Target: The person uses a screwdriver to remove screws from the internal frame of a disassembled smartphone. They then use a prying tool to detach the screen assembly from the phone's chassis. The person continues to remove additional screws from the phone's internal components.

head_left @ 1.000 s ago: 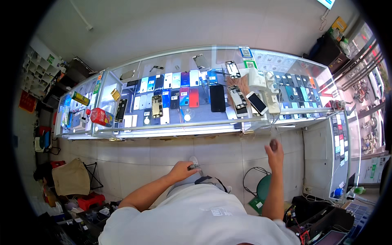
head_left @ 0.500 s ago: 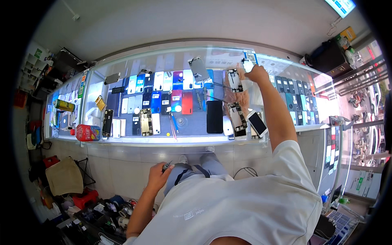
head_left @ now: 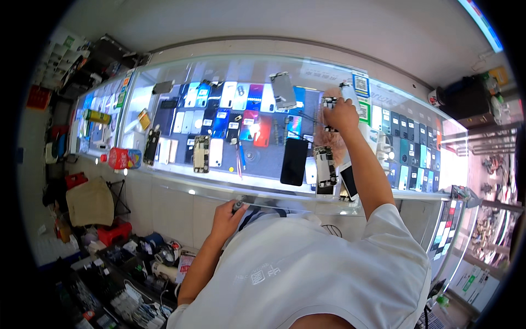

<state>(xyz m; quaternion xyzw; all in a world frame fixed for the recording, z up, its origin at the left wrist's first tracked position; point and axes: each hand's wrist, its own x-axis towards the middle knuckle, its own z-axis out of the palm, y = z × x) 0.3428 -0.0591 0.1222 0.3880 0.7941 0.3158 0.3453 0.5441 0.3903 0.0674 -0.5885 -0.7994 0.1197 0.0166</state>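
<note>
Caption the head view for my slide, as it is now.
Right hand at an opened phone over a glass counter, left hand holding a small grey item.

Opened phone [head_left: 330,102] bares its innards above the tabletop [head_left: 257,182].
Partly hidden, it sits far and right of centre, long sides running near to far; a dark grey tool [head_left: 238,205], held tilted rightward, shows by the near edge.

To my left, a red plastic bottle with a multicoloured label [head_left: 125,158] and a yellow-green cylindrical can [head_left: 97,116] on the glass-topped desk [head_left: 263,182]; below, a beige fabric seat [head_left: 90,208] near a red plastic object [head_left: 114,233]. Upper right of me, a slanted, blue-lit panel [head_left: 483,23].
</note>
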